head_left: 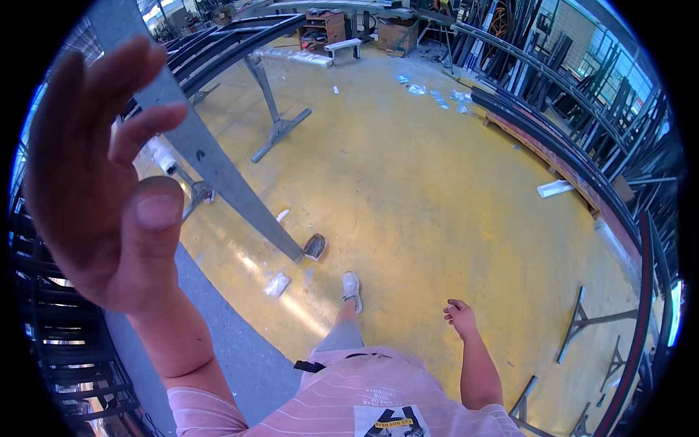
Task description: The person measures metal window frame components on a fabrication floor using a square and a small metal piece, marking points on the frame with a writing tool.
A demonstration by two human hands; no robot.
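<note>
Raised high and close on the left is my left hand [109, 189], its fingers bent and apart with nothing seen between them. Behind its fingertips a grey steel column [226, 175] runs down to the floor; whether the hand touches it I cannot tell. My right hand [460, 318] hangs low beside my body over the yellow floor [429, 197]. Its fingers are loosely curled, with gaps between them, and I make out nothing held. A small dark-lined container [315, 247] sits at the column's foot.
Long dark profiles lie on a metal stand [273, 116] at the far left. Profile racks [553, 80] line the right side, with a trestle leg [582, 320] nearer. Plastic scraps [440, 100] and a crumpled wrapper [277, 284] litter the floor. Dark racking [65, 342] stands at left.
</note>
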